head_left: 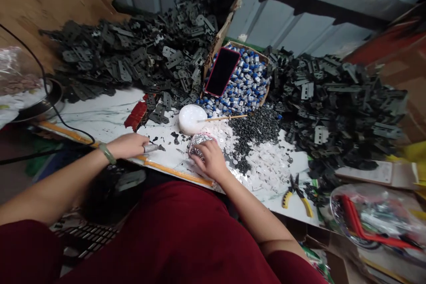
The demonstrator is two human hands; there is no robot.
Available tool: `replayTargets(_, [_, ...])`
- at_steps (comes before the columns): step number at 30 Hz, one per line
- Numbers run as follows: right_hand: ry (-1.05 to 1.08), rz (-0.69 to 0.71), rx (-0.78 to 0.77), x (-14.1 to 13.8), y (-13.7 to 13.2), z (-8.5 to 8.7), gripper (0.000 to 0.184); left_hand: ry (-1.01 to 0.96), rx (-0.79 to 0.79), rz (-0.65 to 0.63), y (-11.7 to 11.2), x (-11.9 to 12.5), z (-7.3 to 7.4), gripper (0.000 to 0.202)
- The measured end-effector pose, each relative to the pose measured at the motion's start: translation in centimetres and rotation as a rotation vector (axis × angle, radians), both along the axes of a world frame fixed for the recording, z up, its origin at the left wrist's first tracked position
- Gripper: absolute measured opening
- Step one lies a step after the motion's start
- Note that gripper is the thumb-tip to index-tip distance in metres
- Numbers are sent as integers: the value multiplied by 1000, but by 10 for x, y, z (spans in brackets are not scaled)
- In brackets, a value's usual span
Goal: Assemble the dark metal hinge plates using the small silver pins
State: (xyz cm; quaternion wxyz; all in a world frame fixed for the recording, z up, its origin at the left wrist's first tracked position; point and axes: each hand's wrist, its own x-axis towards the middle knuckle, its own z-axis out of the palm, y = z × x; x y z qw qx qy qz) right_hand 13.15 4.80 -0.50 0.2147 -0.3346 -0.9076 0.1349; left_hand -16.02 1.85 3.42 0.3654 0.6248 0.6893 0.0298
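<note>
My left hand (128, 145) rests at the front edge of the white table (106, 117), fingers closed on a small grey metal part (152, 147) that pokes out to the right. My right hand (211, 159) lies just right of it, fingers curled over a crinkled clear plastic bag (199, 144). A green bangle (107, 153) circles my left wrist. Small black scraps (175, 136) lie between the hands. A white round dish (192, 118) with a thin wooden stick (222, 118) across it sits just beyond.
Big heaps of dark metal brackets (133, 57) fill the back left and another heap (336, 97) the right. A phone (222, 72) lies on a box of blue-white pieces (248, 84). Small black bits (254, 131), white discs (269, 164), yellow-handled pliers (294, 193) are right. A black cable (49, 97) crosses left.
</note>
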Motion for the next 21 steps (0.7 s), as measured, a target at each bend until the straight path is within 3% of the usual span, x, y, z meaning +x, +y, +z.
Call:
replayTargets(2, [-149,-133,-43,7,13,3,26,226,129,8,17,-16,7,16])
replayTargets(5, [-428,-273,-87,9,29,7,28,353,326,39,58,-9,3,11])
replayTargets(8, [-605,-304,-132,3,36,9,29,402,325,98,97,12,-9,22])
replayTargets(11, [-635,-272,-149,1,37,6,19,390,272,117,113,21,-20,28])
replayTargets(14, [-565,-255,-154,4,36,1,18,360,278,118,100,12,-23,26])
replayTargets(17, [-405,-278,-185,11,36,-5,15,233,352,278,69,-4,-23,29])
replayTargets(19, [-270,-307,-220,14,36,-8,12,14,394,441,47,-3,-23,30])
replayTargets(21, [-143,-323,-271,15,34,-11,13,-374,342,547,26,13,-24,28])
